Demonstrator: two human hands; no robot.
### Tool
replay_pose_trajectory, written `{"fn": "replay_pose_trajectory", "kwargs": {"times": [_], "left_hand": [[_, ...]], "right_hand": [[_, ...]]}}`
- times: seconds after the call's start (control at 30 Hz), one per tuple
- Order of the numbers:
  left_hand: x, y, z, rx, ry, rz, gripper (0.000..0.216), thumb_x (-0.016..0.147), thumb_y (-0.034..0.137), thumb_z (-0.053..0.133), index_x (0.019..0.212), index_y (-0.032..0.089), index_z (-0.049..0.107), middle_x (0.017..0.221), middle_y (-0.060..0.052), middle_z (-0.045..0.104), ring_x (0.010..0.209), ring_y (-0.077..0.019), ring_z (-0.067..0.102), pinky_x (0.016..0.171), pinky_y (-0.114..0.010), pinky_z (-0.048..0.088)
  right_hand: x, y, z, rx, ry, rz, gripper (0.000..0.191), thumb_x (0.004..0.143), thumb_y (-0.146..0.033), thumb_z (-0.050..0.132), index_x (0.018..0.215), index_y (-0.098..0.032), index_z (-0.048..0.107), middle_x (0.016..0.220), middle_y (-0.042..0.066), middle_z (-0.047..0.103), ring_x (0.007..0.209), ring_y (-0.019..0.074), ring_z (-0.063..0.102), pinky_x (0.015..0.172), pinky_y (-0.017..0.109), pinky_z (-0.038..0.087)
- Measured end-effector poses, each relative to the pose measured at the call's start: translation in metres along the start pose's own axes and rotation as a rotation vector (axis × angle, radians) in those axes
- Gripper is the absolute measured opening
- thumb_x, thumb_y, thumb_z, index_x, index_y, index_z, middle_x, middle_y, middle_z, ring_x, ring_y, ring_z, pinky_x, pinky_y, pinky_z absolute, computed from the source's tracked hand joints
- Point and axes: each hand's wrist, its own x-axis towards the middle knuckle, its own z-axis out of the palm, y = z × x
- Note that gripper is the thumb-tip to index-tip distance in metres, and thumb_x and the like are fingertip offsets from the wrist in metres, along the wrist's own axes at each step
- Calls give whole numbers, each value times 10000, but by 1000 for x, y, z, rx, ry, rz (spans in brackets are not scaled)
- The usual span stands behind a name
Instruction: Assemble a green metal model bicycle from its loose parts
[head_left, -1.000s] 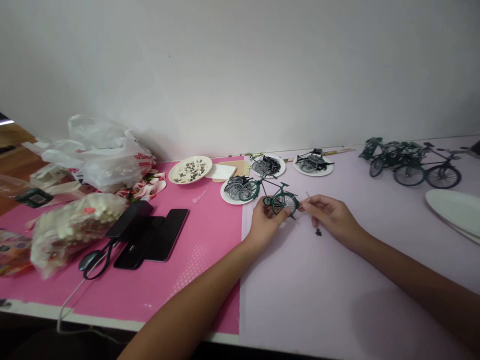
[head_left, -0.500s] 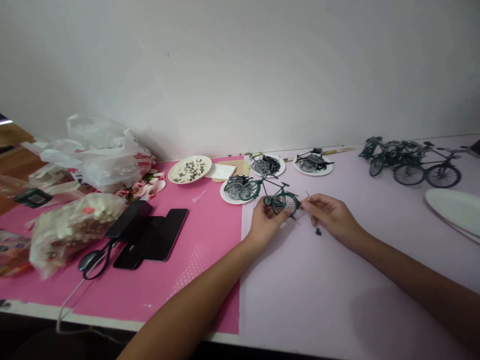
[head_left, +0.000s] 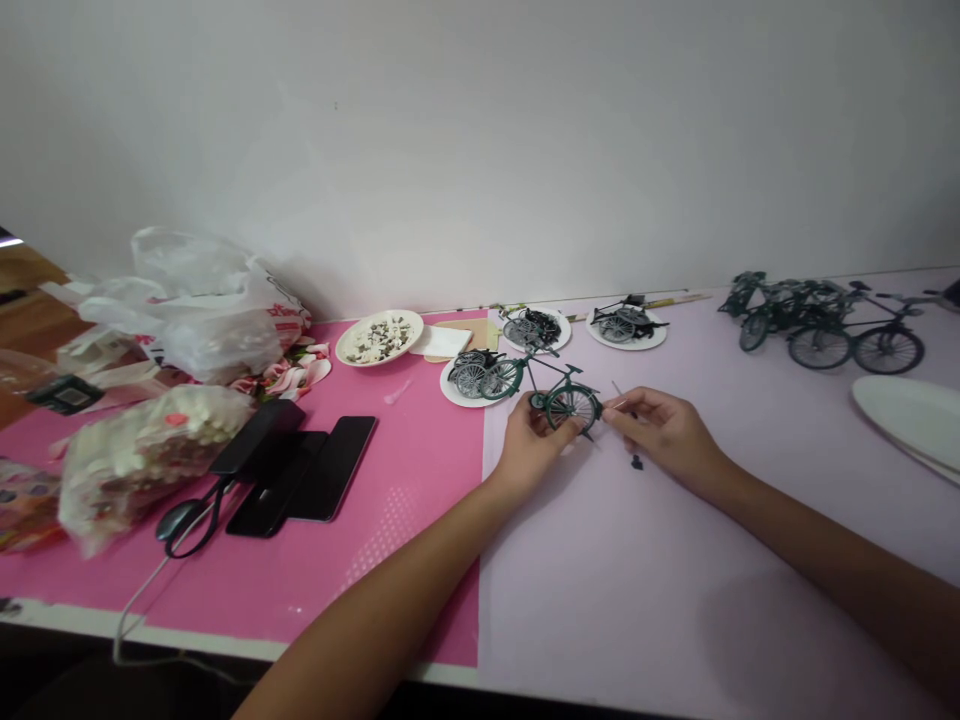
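Note:
A green toy bicycle point(head_left: 551, 392) is held upright by my left hand point(head_left: 529, 445), whose fingers and thumb close round the lower part near the pedals and one wheel. My right hand point(head_left: 664, 428) is pinched at that same wheel's outer edge. A thin, pale stick-like piece point(head_left: 616, 388) pokes up from its fingertips; its kind is too small to tell. Just below the right fingers, a small black part point(head_left: 637, 462) lies on the pale table covering. Behind the bicycle, a white plate point(head_left: 459, 398) bears loose grey wheels.
Two more plates of dark parts point(head_left: 562, 338) point(head_left: 637, 344) stand along the wall. Several assembled toy bicycles point(head_left: 817, 345) are at the right, above stacked white plates point(head_left: 907, 415). Phones point(head_left: 334, 470), plastic bags point(head_left: 217, 310) and a plate of small bits point(head_left: 360, 355) occupy the left.
My right hand has shifted very slightly, with its fingertips closer to the wheel's edge. The bicycle and my left hand stay nearly still.

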Motion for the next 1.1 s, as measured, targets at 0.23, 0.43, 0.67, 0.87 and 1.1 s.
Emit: {"fn": "replay_pose_trajectory", "kwargs": {"times": [0.23, 0.43, 0.67, 0.87, 1.1], "left_hand": [[0, 0, 0, 6, 20, 0, 408, 704, 229, 905, 969, 162, 602, 1024, -103, 747, 929, -212, 715, 897, -368, 553], [1, 0, -1, 8, 24, -9, 415, 711, 223, 900, 987, 161, 597, 1033, -96, 741, 926, -196, 709, 891, -341, 549], [1, -1, -1, 18, 13, 4, 407, 722, 220, 893, 985, 158, 588, 1005, -85, 742, 904, -186, 705, 882, -332, 549], [1, -1, -1, 15, 15, -2, 391, 739, 197, 878, 991, 160, 581, 994, -77, 734, 898, -178, 700, 865, -321, 548], [0, 0, -1, 50, 26, -23, 345, 758, 168, 850, 973, 157, 580, 969, -65, 722, 884, -166, 694, 851, -303, 545]], "right_hand": [[-6, -4, 0, -224, 21, -136, 323, 829, -525, 768, 839, -210, 700, 781, 34, 667, 571, 136, 525, 477, 266, 428], [-6, -3, -1, -287, 1, -256, 223, 869, -435, 736, 853, -218, 684, 792, 32, 664, 662, 157, 574, 541, 263, 465], [-9, -5, -4, -335, -117, -361, 94, 905, -270, 653, 931, -231, 736, 894, 42, 747, 625, 141, 579, 544, 262, 477], [-8, -2, -4, -335, -145, -489, 148, 898, -198, 633, 948, -246, 764, 931, 44, 737, 596, 132, 558, 533, 277, 481], [-6, -3, -2, -367, -125, -535, 63, 880, -267, 735, 921, -243, 776, 875, 54, 709, 669, 158, 592, 518, 278, 477]]}}
